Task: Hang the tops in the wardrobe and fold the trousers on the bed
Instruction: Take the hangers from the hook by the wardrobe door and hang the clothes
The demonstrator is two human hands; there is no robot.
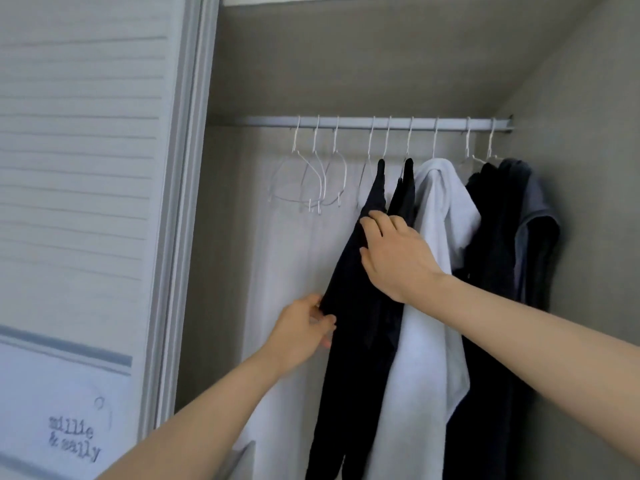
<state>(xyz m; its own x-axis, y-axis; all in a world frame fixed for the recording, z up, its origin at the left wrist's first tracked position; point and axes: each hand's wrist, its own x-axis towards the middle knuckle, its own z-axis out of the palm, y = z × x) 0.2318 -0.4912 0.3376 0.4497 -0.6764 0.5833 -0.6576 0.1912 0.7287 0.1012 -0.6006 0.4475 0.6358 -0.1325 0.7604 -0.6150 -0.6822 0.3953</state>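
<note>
Left hand (304, 327): arm extended up from lower left, forearm bare, fingers and thumb curled, pinching dark fabric edge. Right hand (394, 254): arm extended from right edge, wrist straight, back of hand facing camera, fingers bent at tips, gripping same fabric above left hand.

— What's on the left?
— A sliding door (79, 202) with pale horizontal slats, and small dark lettering (74, 441) low down.
— Anything else?
— A grey stripe (65, 348) crosses it below the slats.
</note>
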